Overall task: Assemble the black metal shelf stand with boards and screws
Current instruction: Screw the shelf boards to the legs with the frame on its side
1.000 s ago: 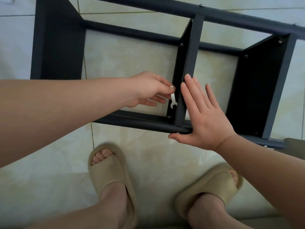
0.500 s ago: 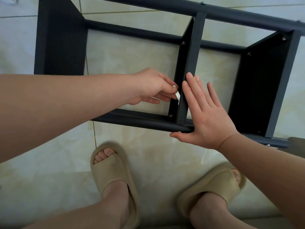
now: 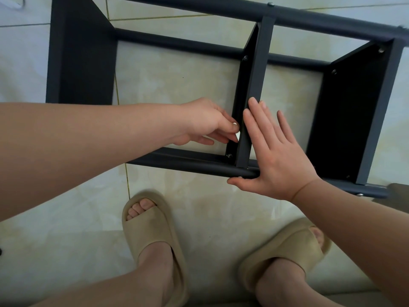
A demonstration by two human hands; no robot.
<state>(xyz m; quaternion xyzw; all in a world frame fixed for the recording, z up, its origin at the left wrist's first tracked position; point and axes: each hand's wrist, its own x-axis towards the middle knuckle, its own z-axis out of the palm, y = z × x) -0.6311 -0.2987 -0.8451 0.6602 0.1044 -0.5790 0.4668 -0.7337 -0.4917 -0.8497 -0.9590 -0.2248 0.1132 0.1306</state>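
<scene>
Head view: shelf stand (image 3: 194, 161) on tiled floor (image 3: 66, 229); left hand (image 3: 205, 121) pinches white tool (image 3: 237, 136); right hand (image 3: 276, 158) flat.

The black metal shelf stand (image 3: 188, 162) is lying on its side on the pale tiled floor (image 3: 66, 229). The person's right hand (image 3: 276, 156) is pressing flat, fingers straight, against the dark middle board (image 3: 259, 63). The left hand (image 3: 205, 122) is pinching a small white tool (image 3: 237, 136), mostly hidden, just above the board's near screw (image 3: 229, 155).
</scene>
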